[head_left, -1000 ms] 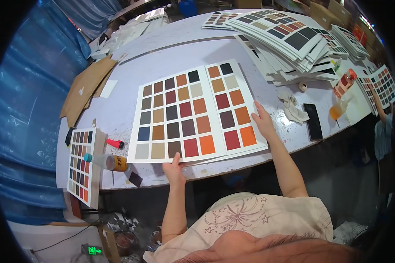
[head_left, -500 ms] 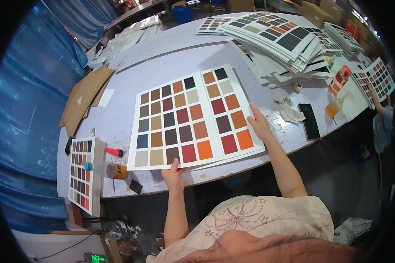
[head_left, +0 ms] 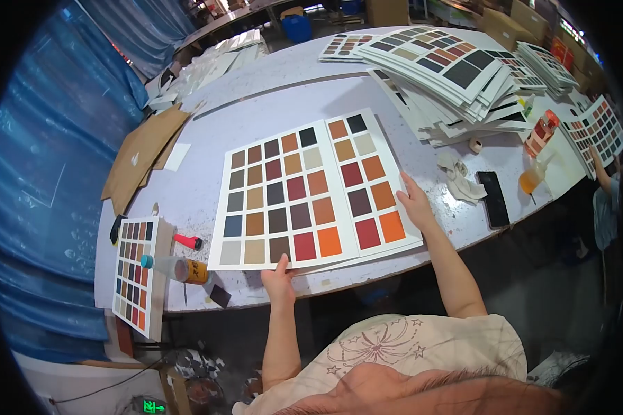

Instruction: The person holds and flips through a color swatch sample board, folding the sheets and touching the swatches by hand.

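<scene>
A white colour swatch card (head_left: 330,187) with rows of coloured squares lies in front of me, overlapping another swatch card (head_left: 387,166) on its right. My left hand (head_left: 278,280) pinches the near edge of the front card, thumb on top and fingers underneath. At the right edge of the other card is my right hand (head_left: 415,202), its thumb over the top and the other fingers along the side, partly hidden. More card edges show beneath these two at the near side.
A tall pile of swatch cards (head_left: 432,66) stands at the back right. A phone (head_left: 492,199), a crumpled cloth (head_left: 458,178) and a bottle of orange liquid (head_left: 531,180) lie nearer. At left are a swatch stack (head_left: 136,273), a plastic bottle (head_left: 189,270) and brown cardboard (head_left: 142,158). Another person's hand (head_left: 597,160) holds a card.
The whole view has shifted slightly, so everything sits a little further right and lower. Both hands keep their places on the cards.
</scene>
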### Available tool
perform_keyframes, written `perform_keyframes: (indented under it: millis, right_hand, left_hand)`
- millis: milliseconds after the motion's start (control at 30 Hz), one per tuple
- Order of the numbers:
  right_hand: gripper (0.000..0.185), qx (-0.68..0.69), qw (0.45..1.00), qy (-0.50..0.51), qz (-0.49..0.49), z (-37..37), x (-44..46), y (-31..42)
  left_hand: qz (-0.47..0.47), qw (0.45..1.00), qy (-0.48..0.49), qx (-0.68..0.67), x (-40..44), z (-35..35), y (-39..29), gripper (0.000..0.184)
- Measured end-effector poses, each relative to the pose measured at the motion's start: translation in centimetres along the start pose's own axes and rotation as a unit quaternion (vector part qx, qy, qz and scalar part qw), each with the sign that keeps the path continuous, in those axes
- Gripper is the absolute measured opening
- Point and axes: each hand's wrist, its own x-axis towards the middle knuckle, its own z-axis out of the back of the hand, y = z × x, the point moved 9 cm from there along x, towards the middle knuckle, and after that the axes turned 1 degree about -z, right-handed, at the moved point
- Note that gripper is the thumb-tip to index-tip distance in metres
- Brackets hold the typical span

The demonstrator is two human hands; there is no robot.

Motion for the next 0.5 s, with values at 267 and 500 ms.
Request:
perform_keyframes:
  millis: [267,500]
  right_hand:
    - [0.058,0.012,1.0,0.006,-0.013,0.0,-0.1,0.3]
    - [0.058,-0.022,1.0,0.005,-0.011,0.1,-0.2,0.9]
  left_hand:
    - [0.011,1.0,0.0,0.006,0.2,0.3,0.2,0.037]
    - [0.008,1.0,0.001,0.001,0.0,0.1,0.1,0.036]
